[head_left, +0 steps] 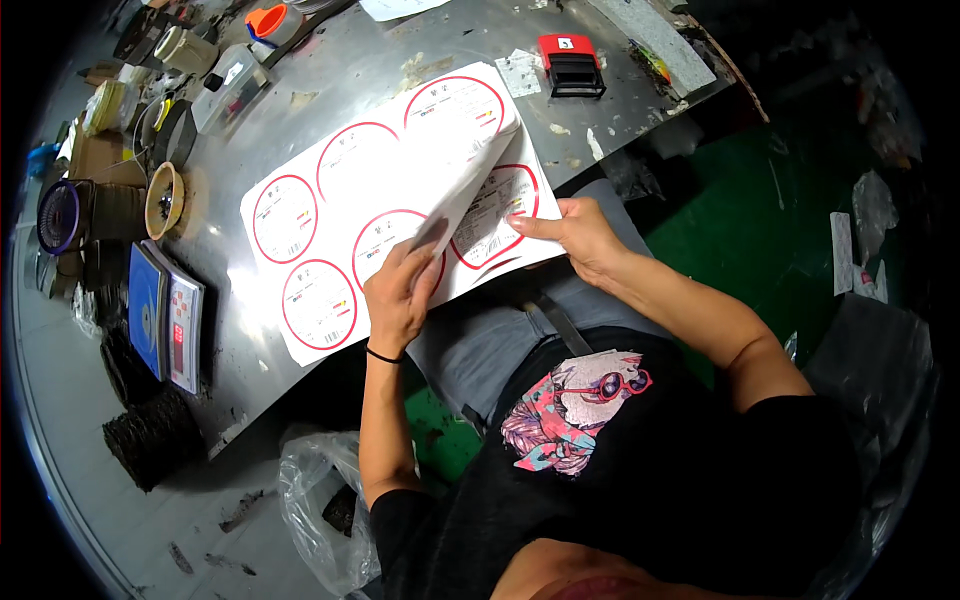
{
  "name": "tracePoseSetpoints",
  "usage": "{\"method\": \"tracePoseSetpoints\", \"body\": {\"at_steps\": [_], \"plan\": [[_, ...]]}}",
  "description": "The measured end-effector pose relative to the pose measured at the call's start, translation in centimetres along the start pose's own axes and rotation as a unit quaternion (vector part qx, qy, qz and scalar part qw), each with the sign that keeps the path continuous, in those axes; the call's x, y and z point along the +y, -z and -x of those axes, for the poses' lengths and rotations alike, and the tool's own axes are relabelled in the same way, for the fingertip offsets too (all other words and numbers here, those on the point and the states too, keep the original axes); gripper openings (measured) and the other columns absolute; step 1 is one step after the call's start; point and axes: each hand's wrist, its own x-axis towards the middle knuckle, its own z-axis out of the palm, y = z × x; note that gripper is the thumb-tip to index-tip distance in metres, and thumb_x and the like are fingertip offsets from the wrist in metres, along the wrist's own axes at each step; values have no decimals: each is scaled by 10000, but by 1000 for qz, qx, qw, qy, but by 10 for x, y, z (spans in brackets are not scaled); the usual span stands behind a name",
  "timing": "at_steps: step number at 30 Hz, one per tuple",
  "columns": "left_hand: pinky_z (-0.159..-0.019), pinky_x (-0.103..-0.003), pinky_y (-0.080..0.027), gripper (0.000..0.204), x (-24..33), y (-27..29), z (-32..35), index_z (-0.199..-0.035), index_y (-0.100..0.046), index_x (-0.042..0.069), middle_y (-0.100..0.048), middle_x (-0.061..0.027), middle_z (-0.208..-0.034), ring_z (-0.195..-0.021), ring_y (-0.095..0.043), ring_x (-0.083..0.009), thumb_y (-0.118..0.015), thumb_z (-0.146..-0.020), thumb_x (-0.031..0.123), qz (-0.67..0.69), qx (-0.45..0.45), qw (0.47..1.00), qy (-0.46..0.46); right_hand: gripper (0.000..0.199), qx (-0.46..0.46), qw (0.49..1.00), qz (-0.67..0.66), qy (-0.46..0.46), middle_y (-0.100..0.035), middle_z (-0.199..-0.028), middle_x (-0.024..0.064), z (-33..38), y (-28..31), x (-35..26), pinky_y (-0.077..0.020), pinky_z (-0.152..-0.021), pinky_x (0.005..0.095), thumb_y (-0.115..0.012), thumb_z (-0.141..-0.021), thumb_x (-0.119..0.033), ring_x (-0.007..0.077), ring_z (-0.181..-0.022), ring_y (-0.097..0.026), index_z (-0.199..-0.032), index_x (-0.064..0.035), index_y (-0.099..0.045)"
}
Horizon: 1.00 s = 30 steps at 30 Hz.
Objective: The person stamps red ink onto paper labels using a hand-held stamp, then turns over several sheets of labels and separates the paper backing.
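The sheet point(345, 205) of labels lies flat on the metal table point(400, 60), white with round and heart-shaped red outlines, its near edge hanging just over the table's front edge by the person's lap. One label point(470, 185) is half peeled and curls up from the sheet's right part, its grey back showing.

The left hand point(398, 295) rests on the sheet's near edge, thumb and fingers closed narrowly on the lower end of the peeling label. A black band sits on that wrist. The right hand point(575, 232) is at the sheet's right corner, fingers close together and pinching the sheet's edge, forefinger stretched flat along a heart-shaped label there.

Beyond the sheet, toward the table's far side, stands a red and black stamp point(571, 65), with a small clear packet point(518, 72) just left of it. Left of the sheet, near the table's left edge, lies a blue scale point(165, 315), and further back from it a tape roll point(163, 200) on its side, a purple-rimmed spool point(58, 216) and a clutter of small tubs. An orange-topped tape holder point(268, 22) sits at the far left of the table.

Below the sheet, under the table edge, a clear plastic bag point(320, 500) slumps on the floor beside the person's knee.
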Motion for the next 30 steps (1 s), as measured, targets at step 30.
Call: {"method": "tracePoseSetpoints", "body": {"at_steps": [30], "plan": [[-693, -380, -577, 640, 2, -10, 4, -1539, -509, 219, -734, -209, -1118, -868, -745, -316, -678, -951, 35, 15, 57, 996, 69, 399, -86, 990, -74, -81, -754, -1039, 198, 5, 5, -33, -668, -700, 375, -738, -976, -233, 248, -881, -768, -1179, 105, -675]]}}
